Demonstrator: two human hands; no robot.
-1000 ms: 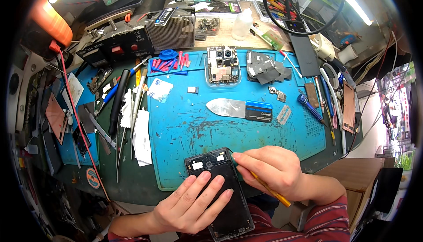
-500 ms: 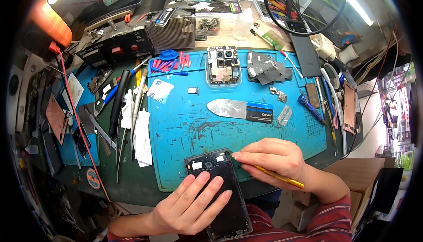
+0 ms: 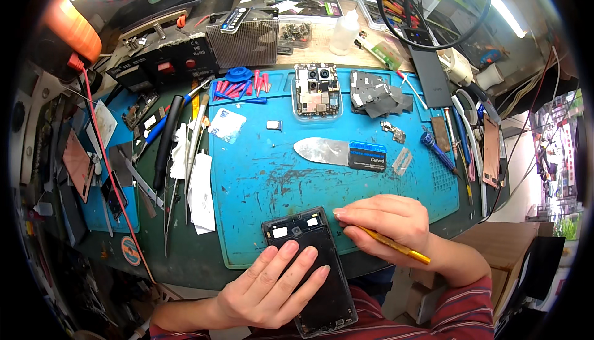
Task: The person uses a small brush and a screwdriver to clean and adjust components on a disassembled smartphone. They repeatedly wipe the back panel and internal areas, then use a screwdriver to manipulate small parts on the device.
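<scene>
A black phone frame (image 3: 318, 259) with its inside facing up rests at the mat's front edge, its lower end out over my lap. My left hand (image 3: 269, 287) lies across it, holding it with fingers stretched over the black surface; the thumb is hidden. White pads sit by a round camera opening at the frame's top end. Just right of that end, my right hand (image 3: 387, 225) pinches a slim tool with a gold handle (image 3: 399, 249). Its tip is hard to make out near the fingertips, which are apart from the frame's corner.
On the blue mat (image 3: 260, 173) lie a flat metal blade tool (image 3: 337, 153), a phone circuit board (image 3: 317, 92) with cameras, dark shield sheets (image 3: 378, 95), a blue screwdriver (image 3: 438, 153) and small metal parts (image 3: 393, 132). Tweezers (image 3: 193, 136) and other tools line the left side.
My right hand and the gold-handled tool have moved slightly away from the frame's top right corner. My left hand stays on the frame. The whole view has shifted a little.
</scene>
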